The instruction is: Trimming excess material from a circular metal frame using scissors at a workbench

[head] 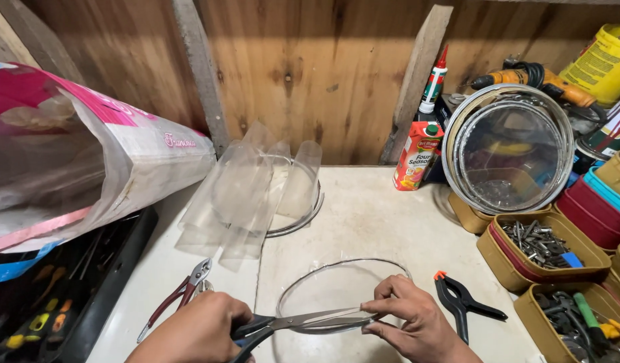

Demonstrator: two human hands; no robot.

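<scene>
Scissors (293, 323) are lying with blades almost closed across a clear plastic ring (343, 296) near the front edge of the tabletop (364, 215). The left hand (202, 333) is gripping the dark scissor handles, while the right hand (414, 316) is pinching the ring's near rim at the blade tips. Red-handled pliers (179, 296) are lying just left, a black spring clamp (461, 302) just right. Clear plastic sheets (249, 195) are standing behind, well apart from a juice carton (417, 156).
</scene>
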